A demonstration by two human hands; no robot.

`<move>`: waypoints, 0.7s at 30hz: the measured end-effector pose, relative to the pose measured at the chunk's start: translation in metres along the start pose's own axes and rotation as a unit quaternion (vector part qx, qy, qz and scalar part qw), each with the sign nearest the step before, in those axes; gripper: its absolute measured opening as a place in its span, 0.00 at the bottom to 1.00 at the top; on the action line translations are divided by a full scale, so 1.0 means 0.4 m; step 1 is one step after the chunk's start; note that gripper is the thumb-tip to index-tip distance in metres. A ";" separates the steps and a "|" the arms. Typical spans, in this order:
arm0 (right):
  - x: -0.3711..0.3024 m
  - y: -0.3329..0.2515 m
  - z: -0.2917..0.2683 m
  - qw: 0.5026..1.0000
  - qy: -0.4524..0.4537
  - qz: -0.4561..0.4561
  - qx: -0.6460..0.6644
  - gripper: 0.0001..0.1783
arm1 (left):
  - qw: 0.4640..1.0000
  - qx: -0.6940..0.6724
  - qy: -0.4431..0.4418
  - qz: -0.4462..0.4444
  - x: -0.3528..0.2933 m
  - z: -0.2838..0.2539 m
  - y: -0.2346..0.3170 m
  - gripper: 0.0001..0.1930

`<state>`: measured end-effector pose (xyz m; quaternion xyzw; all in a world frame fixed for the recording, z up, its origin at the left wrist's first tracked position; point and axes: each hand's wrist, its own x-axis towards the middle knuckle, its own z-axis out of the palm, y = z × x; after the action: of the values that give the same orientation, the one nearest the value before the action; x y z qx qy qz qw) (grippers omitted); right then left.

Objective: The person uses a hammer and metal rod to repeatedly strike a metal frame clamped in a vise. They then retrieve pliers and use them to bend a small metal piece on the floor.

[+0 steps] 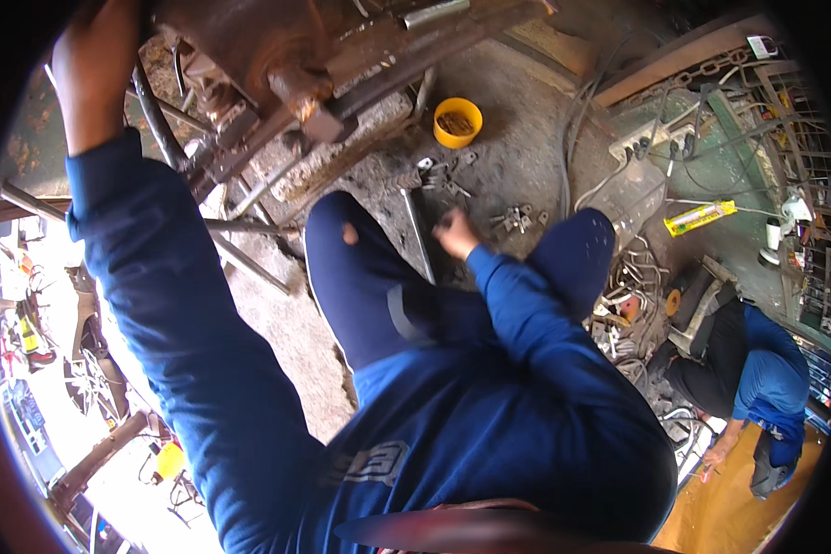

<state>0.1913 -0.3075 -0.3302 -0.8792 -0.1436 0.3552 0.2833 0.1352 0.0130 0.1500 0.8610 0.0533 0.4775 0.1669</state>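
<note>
I am crouched on a dirty concrete floor (517, 138) in blue work clothes. My left hand (97, 65) is raised at the upper left, resting against a big rusty machine part (258, 46) with rods and brackets; whether it grips anything is hidden. My right hand (454, 231) reaches down between my knees to the floor, fingers curled beside a long flat metal bar (418, 231) and several small bolts and metal pieces (517, 219). Whether it holds one I cannot tell.
A yellow bowl (458, 121) with rusty bits stands on the floor ahead. Cables, a power strip (651, 138) and a yellow tube (700, 218) lie at right. Another person in blue (766, 388) crouches at lower right. Metal rods (240, 226) cross at left.
</note>
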 end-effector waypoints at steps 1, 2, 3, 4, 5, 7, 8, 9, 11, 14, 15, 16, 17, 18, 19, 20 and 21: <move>0.029 0.043 0.098 0.998 -0.047 -0.030 -0.030 0.32 | 0.998 0.019 0.025 -0.061 -0.004 -0.004 -0.004 0.09; 0.046 0.079 0.178 0.995 -0.044 -0.043 -0.078 0.38 | 0.991 0.039 0.053 -0.120 -0.008 -0.011 -0.009 0.12; 0.082 0.098 0.231 0.990 -0.059 -0.051 -0.116 0.50 | 0.979 0.058 0.088 -0.176 -0.014 -0.019 -0.012 0.16; 0.102 0.109 0.275 0.983 -0.023 -0.071 -0.165 0.60 | 0.980 0.016 0.062 -0.189 -0.020 -0.028 -0.017 0.17; 0.118 0.116 0.306 0.961 -0.010 -0.103 -0.255 0.65 | 0.985 0.007 0.058 -0.162 -0.018 -0.030 -0.025 0.17; 0.142 0.112 0.327 0.958 -0.100 -0.051 -0.265 0.49 | 0.982 -0.045 0.056 -0.173 -0.026 -0.034 -0.038 0.16; 0.145 0.106 0.326 0.970 -0.093 -0.076 -0.211 0.44 | 0.972 -0.090 0.060 -0.210 -0.024 -0.032 -0.044 0.16; 0.152 0.096 0.311 0.969 -0.106 -0.065 -0.213 0.39 | 0.972 -0.007 0.068 -0.226 -0.029 -0.033 -0.046 0.16; 0.139 0.076 0.265 0.994 -0.043 0.011 -0.097 0.37 | 0.969 -0.151 0.055 -0.190 -0.029 -0.026 -0.046 0.13; 0.100 0.016 0.121 0.998 -0.036 0.041 0.020 0.27 | 0.959 -0.221 0.064 -0.165 -0.027 -0.018 -0.030 0.12; 0.072 -0.013 0.064 0.984 -0.089 0.092 0.124 0.20 | 0.958 -0.191 0.068 -0.201 -0.024 -0.017 -0.023 0.13; 0.042 -0.039 -0.017 0.938 -0.207 0.162 0.226 0.17 | 0.959 -0.184 0.061 -0.206 -0.020 -0.019 -0.016 0.14; -0.013 -0.064 -0.079 0.931 -0.209 0.123 0.274 0.17 | 0.963 -0.163 0.069 -0.205 -0.020 -0.019 -0.009 0.15; -0.060 -0.090 -0.154 0.929 -0.209 0.110 0.285 0.17 | 0.965 -0.138 0.067 -0.215 -0.018 -0.021 -0.003 0.16; -0.107 -0.117 -0.227 0.940 -0.146 0.052 0.303 0.20 | 0.970 -0.106 0.071 -0.205 -0.020 -0.024 0.002 0.18; -0.150 -0.141 -0.298 0.945 -0.133 0.031 0.298 0.22 | 0.974 -0.074 0.082 -0.197 -0.021 -0.024 0.004 0.18; -0.186 -0.166 -0.374 0.943 -0.071 -0.027 0.323 0.24 | 0.976 -0.039 0.079 -0.201 -0.022 -0.027 0.007 0.19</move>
<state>0.2409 -0.3477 -0.1620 -0.7090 -0.0651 0.4360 0.5505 0.1213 0.0108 0.1491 0.7848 0.2197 0.5027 0.2882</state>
